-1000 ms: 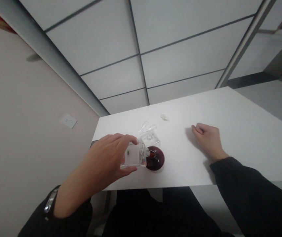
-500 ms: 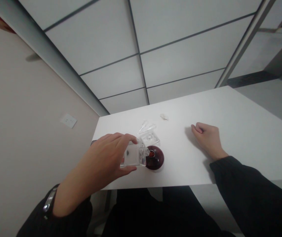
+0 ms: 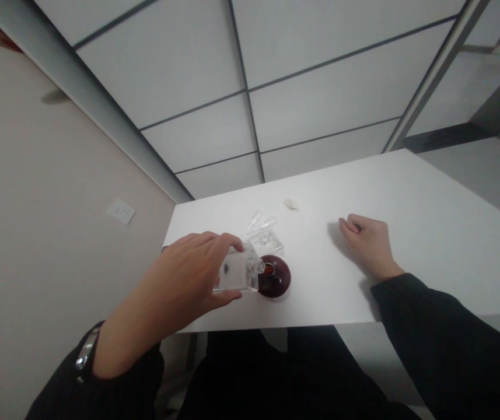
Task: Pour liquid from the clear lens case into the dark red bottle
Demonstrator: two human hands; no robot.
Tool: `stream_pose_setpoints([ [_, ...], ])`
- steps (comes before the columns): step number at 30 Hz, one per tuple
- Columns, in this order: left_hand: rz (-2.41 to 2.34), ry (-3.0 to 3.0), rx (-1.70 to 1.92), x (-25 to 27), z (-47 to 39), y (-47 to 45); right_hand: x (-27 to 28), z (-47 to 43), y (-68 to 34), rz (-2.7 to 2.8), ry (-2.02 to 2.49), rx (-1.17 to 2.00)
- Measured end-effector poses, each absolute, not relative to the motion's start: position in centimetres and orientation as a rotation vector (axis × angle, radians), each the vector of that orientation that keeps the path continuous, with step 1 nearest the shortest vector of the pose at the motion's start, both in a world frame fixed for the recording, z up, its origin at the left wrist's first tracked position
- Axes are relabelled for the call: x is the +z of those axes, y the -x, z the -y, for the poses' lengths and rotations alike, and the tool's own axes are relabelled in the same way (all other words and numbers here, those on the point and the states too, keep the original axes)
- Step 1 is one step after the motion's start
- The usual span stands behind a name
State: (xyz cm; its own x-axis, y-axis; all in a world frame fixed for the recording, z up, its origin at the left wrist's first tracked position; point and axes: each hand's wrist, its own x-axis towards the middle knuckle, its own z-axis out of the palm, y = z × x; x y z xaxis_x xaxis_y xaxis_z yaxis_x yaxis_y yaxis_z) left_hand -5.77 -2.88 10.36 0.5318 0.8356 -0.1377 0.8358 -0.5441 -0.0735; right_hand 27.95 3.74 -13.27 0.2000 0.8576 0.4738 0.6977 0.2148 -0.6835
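Note:
My left hand [image 3: 192, 271] grips a clear, square-sided glass bottle [image 3: 236, 271], thumb and fingers on opposite sides. The bottle lies tipped on its side, its neck pointing right over a round dark-red bowl or dish [image 3: 279, 280]. A small ring of reddish orange shows by the bottle's mouth; whether it is liquid I cannot tell. Behind the dish sits a clear square piece [image 3: 267, 242] with a round mark, and thin clear sticks [image 3: 261, 221] lie beyond it. Off to the right, my right hand [image 3: 367, 242] rests as a loose fist on the table, apart from these things.
A small crumpled whitish scrap [image 3: 291, 204] lies near the back of the white table [image 3: 320, 233]. Panelled white doors [image 3: 320, 76] stand behind the table. At left is a wall with a socket [image 3: 121, 211].
The whole view has shifted slightly. My left hand still holds the tipped bottle over the dish, and my right fist stays in place.

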Motion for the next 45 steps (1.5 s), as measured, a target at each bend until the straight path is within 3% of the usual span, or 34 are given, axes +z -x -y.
stream_pose_setpoints([
  [45, -1.428, -2.802, -0.313, 10.69, 2.78, 5.44, -13.57, -3.83, -27.98, 1.543, 1.499, 0.202],
])
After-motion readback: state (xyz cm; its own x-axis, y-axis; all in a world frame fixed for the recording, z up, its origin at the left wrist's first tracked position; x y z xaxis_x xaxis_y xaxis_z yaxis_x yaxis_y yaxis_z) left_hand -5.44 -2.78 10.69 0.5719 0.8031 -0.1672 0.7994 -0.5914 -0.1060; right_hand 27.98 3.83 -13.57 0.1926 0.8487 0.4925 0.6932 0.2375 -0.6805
